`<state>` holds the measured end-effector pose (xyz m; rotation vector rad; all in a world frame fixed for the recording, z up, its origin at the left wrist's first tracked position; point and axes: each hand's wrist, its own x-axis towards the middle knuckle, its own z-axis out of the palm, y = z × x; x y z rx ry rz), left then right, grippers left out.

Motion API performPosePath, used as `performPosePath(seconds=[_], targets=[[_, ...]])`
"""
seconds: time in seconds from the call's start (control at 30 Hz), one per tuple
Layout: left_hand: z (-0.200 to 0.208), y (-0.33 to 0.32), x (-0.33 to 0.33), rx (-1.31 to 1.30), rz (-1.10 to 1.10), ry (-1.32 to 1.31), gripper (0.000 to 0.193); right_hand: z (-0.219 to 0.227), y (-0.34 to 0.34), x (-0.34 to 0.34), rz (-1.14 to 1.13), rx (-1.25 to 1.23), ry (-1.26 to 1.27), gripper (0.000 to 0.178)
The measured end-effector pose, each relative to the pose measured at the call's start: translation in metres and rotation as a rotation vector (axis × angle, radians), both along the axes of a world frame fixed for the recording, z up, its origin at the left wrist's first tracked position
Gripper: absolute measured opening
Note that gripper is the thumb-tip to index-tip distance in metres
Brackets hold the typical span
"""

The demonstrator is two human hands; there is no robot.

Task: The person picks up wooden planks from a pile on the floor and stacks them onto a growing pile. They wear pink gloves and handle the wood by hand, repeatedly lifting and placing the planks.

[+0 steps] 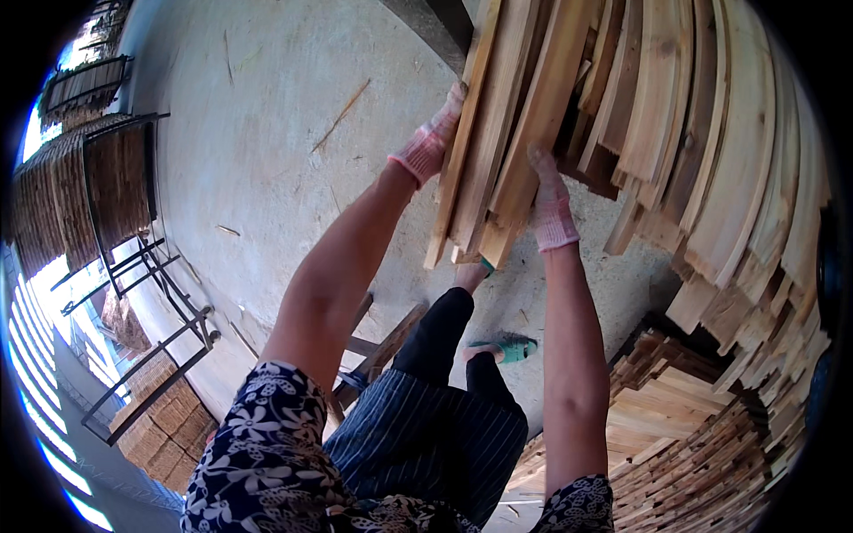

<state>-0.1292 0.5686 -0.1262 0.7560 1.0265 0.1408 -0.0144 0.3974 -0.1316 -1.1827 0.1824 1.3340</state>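
Both my hands wear pink-and-white knitted gloves. My left hand point(438, 133) presses against the left edge of a few long, pale wooden boards point(508, 133), its fingers partly hidden by the wood. From the other side, my right hand point(550, 195) grips the right edge of the same boards nearer their close ends, its fingers mostly out of sight. The boards lie side by side between my hands, with uneven near ends over the floor by my feet. Right beside them is a large row of similar boards point(662, 98).
Stacked timber point(675, 400) fills the lower right. A dark metal beam point(435, 27) stands at the top beside the boards. Black metal frames point(164, 311) and brown stacks point(89, 178) line the left. A wooden stool-like frame point(391, 333) is by my legs. Splinters litter the concrete floor point(267, 133).
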Motion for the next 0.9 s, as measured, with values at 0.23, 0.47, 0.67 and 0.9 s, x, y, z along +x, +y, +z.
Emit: performPosePath(seconds=[0.23, 0.47, 0.67, 0.9], targets=[[0.068, -0.076, -0.064, -0.012, 0.021, 0.016, 0.091, 0.073, -0.061, -0.022, 0.160, 0.103, 0.126, 0.070], [0.144, -0.176, -0.110, -0.401, 0.032, -0.214, 0.097, 0.144, -0.172, -0.044, 0.247, -0.106, 0.259, 0.071], [0.130, -0.203, -0.081, -0.235, -0.078, 0.217, 0.121, 0.105, -0.142, -0.018, 0.118, 0.045, 0.275, 0.077], [0.121, -0.338, -0.189, -0.208, -0.144, 0.049, 0.093, 0.158, -0.265, -0.056, 0.354, -0.017, 0.153, 0.082]])
